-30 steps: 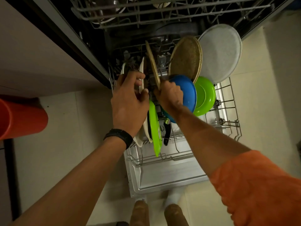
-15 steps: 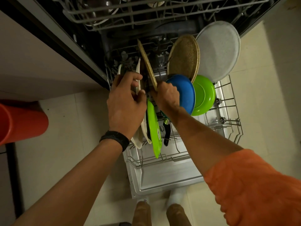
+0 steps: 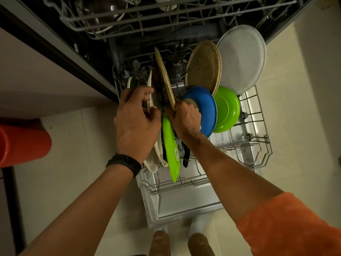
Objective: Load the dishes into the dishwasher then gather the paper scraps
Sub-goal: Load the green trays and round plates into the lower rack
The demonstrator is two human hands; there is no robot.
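A thin round woven brown plate (image 3: 163, 76) stands on edge in the left half of the grey wire lower rack (image 3: 258, 145), toward its back edge. The right hand (image 3: 184, 119) grips its lower rim with curled fingers. Just to its left, the left hand (image 3: 136, 122) pinches the rim of a white plate (image 3: 149, 84) between fingers and thumb. A lime-green flat plate (image 3: 171, 150) stands nearer the front edge. Along the right side lean a blue plate (image 3: 204, 109), a green bowl (image 3: 227, 108) and a grey speckled plate (image 3: 241, 58).

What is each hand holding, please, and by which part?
The right hand grips the edge-on woven plate at its lower rim; left hand holds a white plate by its edge.
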